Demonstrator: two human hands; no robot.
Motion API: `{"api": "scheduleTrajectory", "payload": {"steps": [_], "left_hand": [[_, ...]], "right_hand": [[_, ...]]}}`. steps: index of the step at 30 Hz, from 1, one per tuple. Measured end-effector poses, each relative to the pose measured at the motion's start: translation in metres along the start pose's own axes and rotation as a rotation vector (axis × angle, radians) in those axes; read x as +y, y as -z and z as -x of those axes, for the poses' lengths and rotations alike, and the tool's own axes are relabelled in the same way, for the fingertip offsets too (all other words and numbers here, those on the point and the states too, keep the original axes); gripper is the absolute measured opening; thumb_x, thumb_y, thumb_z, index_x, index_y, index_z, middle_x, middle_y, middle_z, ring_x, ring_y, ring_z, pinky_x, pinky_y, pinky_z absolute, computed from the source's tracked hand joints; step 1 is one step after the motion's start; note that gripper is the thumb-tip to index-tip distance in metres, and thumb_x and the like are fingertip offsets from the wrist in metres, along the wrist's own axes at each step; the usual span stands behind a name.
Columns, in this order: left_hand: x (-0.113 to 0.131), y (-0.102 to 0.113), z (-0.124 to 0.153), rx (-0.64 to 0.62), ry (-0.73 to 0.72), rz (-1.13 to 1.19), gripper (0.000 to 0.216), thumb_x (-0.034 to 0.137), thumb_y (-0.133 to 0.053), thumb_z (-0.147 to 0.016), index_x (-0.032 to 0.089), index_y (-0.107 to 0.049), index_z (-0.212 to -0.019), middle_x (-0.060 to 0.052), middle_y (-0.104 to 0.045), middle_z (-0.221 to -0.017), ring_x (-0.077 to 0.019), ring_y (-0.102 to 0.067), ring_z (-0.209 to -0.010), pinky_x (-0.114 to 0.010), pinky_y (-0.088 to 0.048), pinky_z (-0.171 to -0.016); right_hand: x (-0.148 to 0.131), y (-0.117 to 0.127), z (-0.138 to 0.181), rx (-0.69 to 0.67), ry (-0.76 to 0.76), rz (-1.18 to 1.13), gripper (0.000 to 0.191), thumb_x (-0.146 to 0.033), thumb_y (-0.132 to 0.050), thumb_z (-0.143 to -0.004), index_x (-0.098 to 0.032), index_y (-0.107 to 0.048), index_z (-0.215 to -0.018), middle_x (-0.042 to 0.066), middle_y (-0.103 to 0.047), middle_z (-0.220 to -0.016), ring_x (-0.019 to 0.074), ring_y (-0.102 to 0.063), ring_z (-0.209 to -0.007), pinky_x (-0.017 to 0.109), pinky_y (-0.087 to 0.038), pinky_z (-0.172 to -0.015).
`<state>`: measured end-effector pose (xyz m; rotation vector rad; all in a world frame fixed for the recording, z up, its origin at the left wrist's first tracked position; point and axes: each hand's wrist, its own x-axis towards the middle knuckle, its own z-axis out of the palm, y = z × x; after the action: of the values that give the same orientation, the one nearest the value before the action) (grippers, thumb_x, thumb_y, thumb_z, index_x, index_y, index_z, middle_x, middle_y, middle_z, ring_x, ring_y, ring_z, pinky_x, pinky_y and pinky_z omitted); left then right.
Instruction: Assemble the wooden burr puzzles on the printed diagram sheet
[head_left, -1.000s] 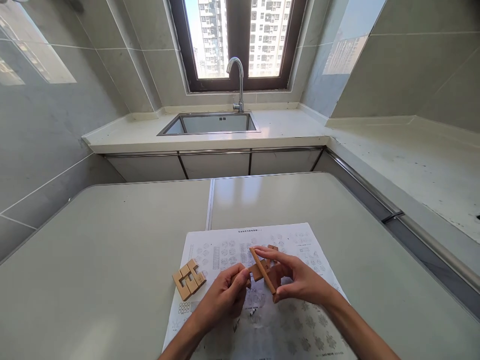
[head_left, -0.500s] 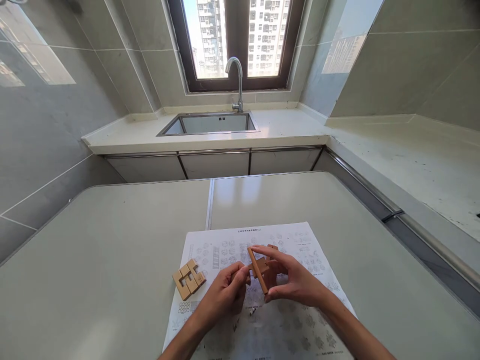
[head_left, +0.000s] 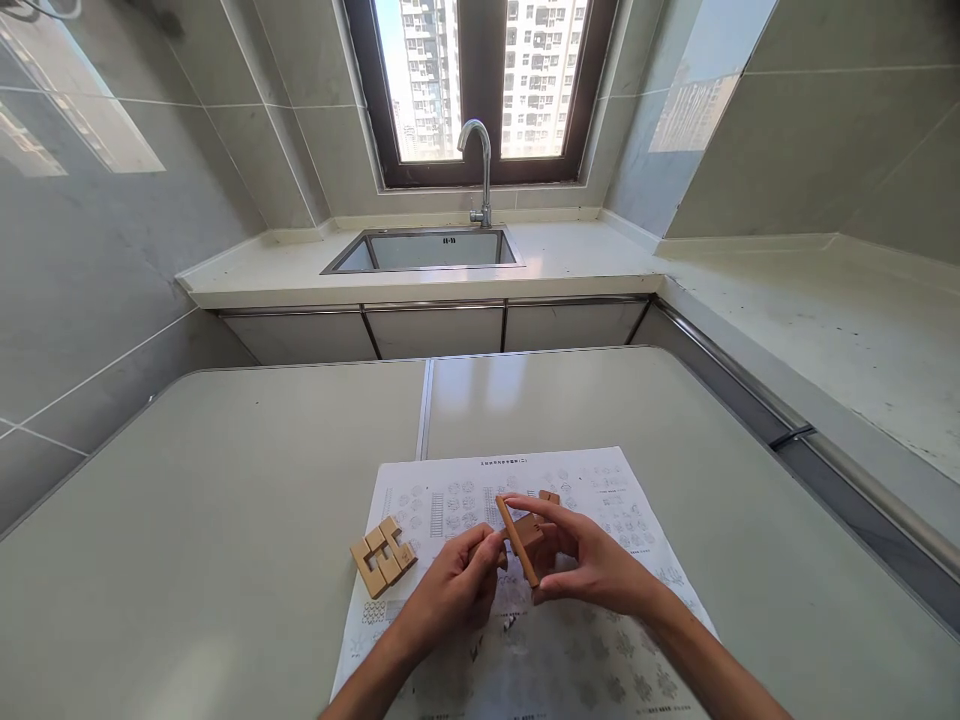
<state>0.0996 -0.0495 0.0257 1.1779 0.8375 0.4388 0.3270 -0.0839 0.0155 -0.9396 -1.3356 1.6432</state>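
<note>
Above a printed sheet, my right hand grips a thin wooden strip by its two ends, between fingertips and thumb. My left hand is closed, pinching a small wooden piece at the strip's left side; most of that piece is hidden by the fingers. Behind the strip shows a brown wooden block, partly covered by my right fingers; whether it is joined to the strip I cannot tell. Another bit of brown wood shows past my right fingers. A lighter wooden notched puzzle piece lies left of my hands, over the sheet's edge.
The sheet lies on a pale table with a seam strip down its middle. Beyond stand a white counter, a sink and a tap beneath a window. A metal rail runs along the right counter.
The whole view has shifted slightly. Both hands keep nearly the same grip, and a little more of the brown block shows behind the strip.
</note>
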Motion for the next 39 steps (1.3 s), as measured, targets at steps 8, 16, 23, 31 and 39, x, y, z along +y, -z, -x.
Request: {"api": "scheduleTrajectory", "payload": {"steps": [8, 16, 23, 31, 39], "left_hand": [[-0.001, 0.000, -0.001, -0.004, -0.002, 0.022, 0.052, 0.073, -0.054, -0.097, 0.023, -0.047, -0.086, 0.012, -0.034, -0.052, -0.0071, -0.026, -0.041, -0.020, -0.025, -0.040], [-0.002, 0.001, 0.000, -0.034, 0.004, 0.028, 0.050, 0.070, -0.054, -0.098, 0.023, -0.047, -0.085, 0.012, -0.036, -0.053, -0.0069, -0.027, -0.041, -0.019, -0.026, -0.040], [-0.003, 0.000, -0.001, -0.032, 0.004, 0.024, 0.050, 0.070, -0.053, -0.099, 0.022, -0.047, -0.085, 0.012, -0.034, -0.052, -0.0067, -0.026, -0.041, -0.019, -0.024, -0.039], [0.003, -0.003, 0.000, -0.005, 0.015, 0.072, 0.054, 0.074, -0.058, -0.094, 0.023, -0.046, -0.083, 0.012, -0.034, -0.053, -0.0063, -0.024, -0.042, -0.019, -0.023, -0.039], [0.010, -0.003, 0.001, 0.074, -0.008, 0.273, 0.053, 0.068, -0.065, -0.093, 0.023, -0.042, -0.077, 0.012, -0.032, -0.056, -0.0056, -0.024, -0.043, -0.017, -0.029, -0.039]], "right_hand": [[-0.001, -0.003, -0.001, 0.025, 0.011, 0.020, 0.090, -0.024, -0.094, -0.074, -0.033, -0.052, -0.153, 0.000, -0.071, -0.097, 0.0216, -0.071, -0.089, 0.040, -0.060, -0.083], [-0.003, -0.001, 0.001, -0.014, 0.000, 0.044, 0.089, -0.028, -0.093, -0.076, -0.032, -0.051, -0.154, 0.000, -0.072, -0.094, 0.0214, -0.069, -0.088, 0.041, -0.059, -0.084], [0.000, -0.001, 0.000, -0.018, 0.007, 0.014, 0.090, -0.028, -0.094, -0.075, -0.031, -0.051, -0.154, 0.000, -0.073, -0.092, 0.0210, -0.069, -0.086, 0.038, -0.058, -0.081], [-0.001, -0.002, 0.000, 0.000, 0.008, 0.036, 0.093, -0.031, -0.096, -0.074, -0.031, -0.049, -0.155, 0.001, -0.074, -0.094, 0.0221, -0.070, -0.087, 0.037, -0.058, -0.080], [-0.009, 0.016, 0.002, 0.288, 0.105, 0.423, 0.058, -0.047, -0.082, -0.088, -0.027, -0.061, -0.139, 0.006, -0.073, -0.103, 0.0252, -0.069, -0.092, 0.040, -0.055, -0.088]]}}
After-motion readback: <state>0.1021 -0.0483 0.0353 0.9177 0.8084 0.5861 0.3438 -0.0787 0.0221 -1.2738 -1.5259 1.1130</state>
